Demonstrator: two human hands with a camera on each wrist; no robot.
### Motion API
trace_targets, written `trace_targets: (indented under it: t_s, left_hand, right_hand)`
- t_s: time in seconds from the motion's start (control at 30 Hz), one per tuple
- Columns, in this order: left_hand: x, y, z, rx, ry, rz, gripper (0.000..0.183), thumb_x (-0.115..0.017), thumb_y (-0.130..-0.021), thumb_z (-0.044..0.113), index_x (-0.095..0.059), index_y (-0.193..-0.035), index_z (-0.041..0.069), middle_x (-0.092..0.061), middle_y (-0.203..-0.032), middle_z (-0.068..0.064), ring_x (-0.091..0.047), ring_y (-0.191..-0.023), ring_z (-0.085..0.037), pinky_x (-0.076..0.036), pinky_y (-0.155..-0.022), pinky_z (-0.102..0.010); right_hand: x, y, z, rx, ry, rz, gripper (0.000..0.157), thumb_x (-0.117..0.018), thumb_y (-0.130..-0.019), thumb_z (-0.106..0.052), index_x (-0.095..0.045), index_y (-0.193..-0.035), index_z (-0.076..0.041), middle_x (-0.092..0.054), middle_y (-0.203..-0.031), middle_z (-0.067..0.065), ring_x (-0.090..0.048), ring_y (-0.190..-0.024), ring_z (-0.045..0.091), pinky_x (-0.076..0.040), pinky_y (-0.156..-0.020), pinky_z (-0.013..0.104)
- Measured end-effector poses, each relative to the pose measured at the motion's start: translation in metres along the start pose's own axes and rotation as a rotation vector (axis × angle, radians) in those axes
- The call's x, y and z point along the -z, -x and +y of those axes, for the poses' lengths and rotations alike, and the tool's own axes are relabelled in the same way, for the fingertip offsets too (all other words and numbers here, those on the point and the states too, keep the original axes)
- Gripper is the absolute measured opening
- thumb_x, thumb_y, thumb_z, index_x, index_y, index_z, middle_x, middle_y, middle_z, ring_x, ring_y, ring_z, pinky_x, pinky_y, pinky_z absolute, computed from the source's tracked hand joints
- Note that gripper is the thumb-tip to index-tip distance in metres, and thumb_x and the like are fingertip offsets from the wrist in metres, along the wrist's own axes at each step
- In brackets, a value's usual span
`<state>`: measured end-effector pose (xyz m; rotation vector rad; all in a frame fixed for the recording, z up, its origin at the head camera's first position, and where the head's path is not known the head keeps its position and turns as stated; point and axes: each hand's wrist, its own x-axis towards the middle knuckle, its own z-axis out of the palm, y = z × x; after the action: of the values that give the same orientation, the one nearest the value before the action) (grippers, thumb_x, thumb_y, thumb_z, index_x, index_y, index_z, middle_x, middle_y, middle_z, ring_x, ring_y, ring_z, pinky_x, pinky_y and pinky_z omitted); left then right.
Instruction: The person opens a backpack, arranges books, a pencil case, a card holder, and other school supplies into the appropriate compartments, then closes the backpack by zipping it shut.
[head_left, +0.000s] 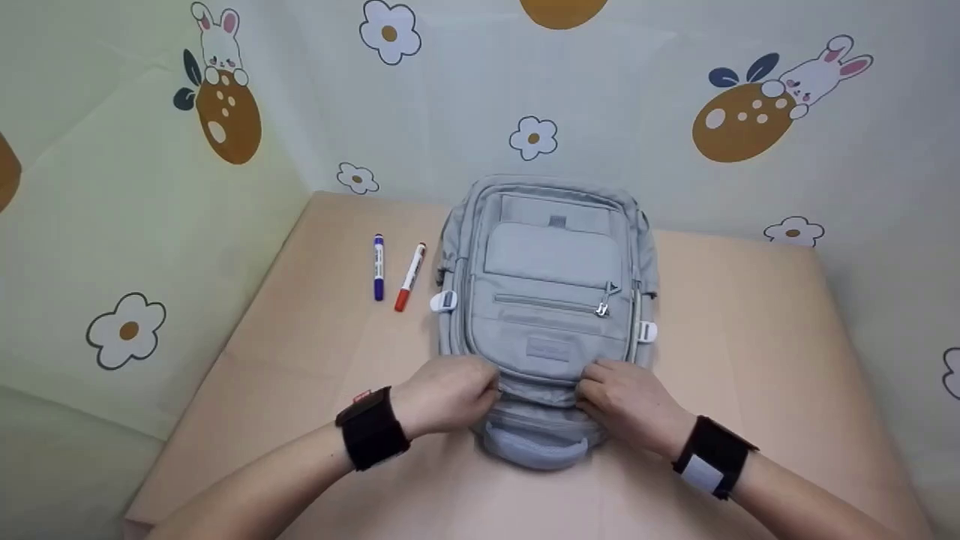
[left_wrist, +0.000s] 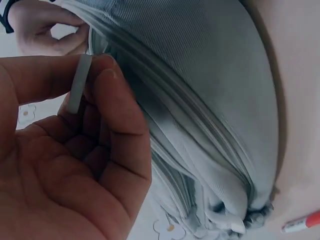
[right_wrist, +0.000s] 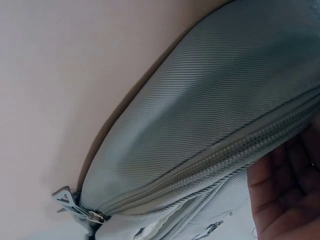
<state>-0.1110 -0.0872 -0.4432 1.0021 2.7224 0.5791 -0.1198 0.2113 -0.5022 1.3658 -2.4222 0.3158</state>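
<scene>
A grey backpack [head_left: 555, 255] lies on its back, its grab handle [head_left: 536, 448] toward the person. My left hand [head_left: 448, 394] is at the left of the bag's near end. The left wrist view shows its thumb and finger pinching a flat pale zipper pull [left_wrist: 79, 85] beside the zipper track [left_wrist: 200, 112]. Across from it, my right hand [head_left: 634, 401] has curled fingers at the bag's near right edge and grips the fabric there. In the right wrist view only part of that hand [right_wrist: 285, 195] shows, below the zipper [right_wrist: 240, 147]; its fingertips are hidden.
Left of the backpack lie a blue-capped marker [head_left: 379, 268] and a red-capped marker [head_left: 410, 277]. A peach cloth covers the table [head_left: 300, 337]. Patterned cloth walls [head_left: 450, 97] stand at the back and sides. A side buckle [head_left: 444, 301] sticks out from the bag.
</scene>
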Motion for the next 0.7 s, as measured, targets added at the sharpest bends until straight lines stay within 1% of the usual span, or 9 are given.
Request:
trace_targets:
  t_s: [0.1,0.23,0.4,0.57,0.7]
  left_hand:
    - [-0.0047,-0.0059,0.0063,-0.027,-0.011,-0.010,0.019,-0.062,-0.097,0.015,-0.059,-0.078,0.014,-0.051,-0.066,0.008,-0.049,-0.057,-0.009,-0.044,-0.053,-0.029]
    - [-0.0087,-0.0106,0.0099,-0.037,-0.017,-0.015,0.018,-0.064,-0.097,0.017,-0.062,-0.079,0.014,-0.053,-0.066,0.009,-0.050,-0.058,-0.009,-0.046,-0.055,-0.029]
    - [-0.0093,-0.0104,0.0083,-0.027,0.006,-0.011,0.017,-0.067,-0.095,0.018,-0.063,-0.079,0.014,-0.055,-0.067,0.009,-0.050,-0.058,-0.008,-0.046,-0.056,-0.029]
    - [-0.0091,-0.0085,0.0054,-0.035,0.013,0.004,0.025,-0.069,-0.093,0.019,-0.057,-0.071,0.016,-0.049,-0.063,0.010,-0.046,-0.055,-0.008,-0.041,-0.052,-0.027]
    - [-0.0081,-0.0068,0.0020,-0.050,0.015,-0.004,0.027,-0.069,-0.094,0.022,-0.057,-0.071,0.017,-0.048,-0.062,0.011,-0.045,-0.055,-0.008,-0.039,-0.051,-0.026]
  right_hand:
    - [0.0004,0.0006,0.0005,-0.010,-0.036,0.003,0.014,-0.084,-0.081,-0.014,-0.070,-0.085,-0.015,-0.064,-0.086,-0.006,-0.059,-0.079,0.015,-0.053,-0.066,0.033]
    - [0.0000,0.0012,-0.0002,-0.022,-0.069,0.005,0.016,-0.085,-0.080,-0.014,-0.070,-0.085,-0.016,-0.063,-0.086,-0.007,-0.058,-0.079,0.014,-0.052,-0.067,0.033]
    - [0.0005,0.0011,-0.0003,-0.032,-0.075,0.005,0.017,-0.085,-0.080,-0.017,-0.069,-0.085,-0.018,-0.063,-0.086,-0.008,-0.058,-0.079,0.013,-0.052,-0.067,0.033]
    - [0.0021,0.0001,0.0000,-0.044,-0.078,-0.010,0.016,-0.085,-0.080,-0.020,-0.069,-0.085,-0.019,-0.063,-0.085,-0.008,-0.058,-0.078,0.013,-0.052,-0.067,0.032]
    - [0.0026,0.0010,0.0000,-0.053,-0.092,-0.020,0.016,-0.085,-0.082,-0.021,-0.069,-0.084,-0.019,-0.062,-0.085,-0.009,-0.058,-0.079,0.013,-0.052,-0.068,0.032]
